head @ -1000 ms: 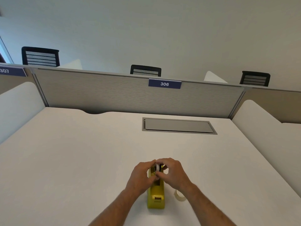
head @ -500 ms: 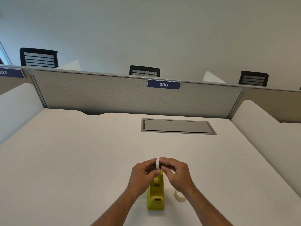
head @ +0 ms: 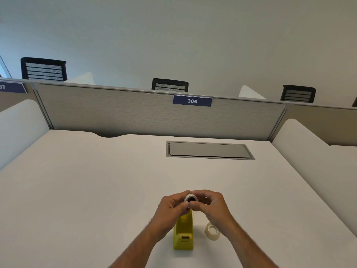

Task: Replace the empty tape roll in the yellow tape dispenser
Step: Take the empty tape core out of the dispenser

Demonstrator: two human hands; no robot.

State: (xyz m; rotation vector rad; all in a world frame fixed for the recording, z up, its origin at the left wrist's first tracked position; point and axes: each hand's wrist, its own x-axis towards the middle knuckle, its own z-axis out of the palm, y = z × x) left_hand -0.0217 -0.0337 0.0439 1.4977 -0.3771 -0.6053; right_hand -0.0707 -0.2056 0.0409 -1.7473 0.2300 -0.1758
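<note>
The yellow tape dispenser (head: pixel 183 236) stands on the white desk (head: pixel 96 190) near the front edge, its cutter end toward me. Just above its far end I hold the empty tape roll (head: pixel 190 199), a small white ring with a dark centre, turned so its hole faces me. My left hand (head: pixel 170 209) pinches it from the left and my right hand (head: pixel 212 206) from the right. A fresh roll of clear tape (head: pixel 212 231) lies flat on the desk right of the dispenser, beside my right wrist.
A grey cable hatch (head: pixel 209 150) is set into the desk further back. A grey partition (head: pixel 135 115) with a blue sign reading 306 closes the far side, with white side dividers left and right. Black chair backs show beyond it.
Both hands have lifted the empty roll up out of the dispenser and turned it so its hole faces me. The dispenser and the fresh roll have stayed in place.
</note>
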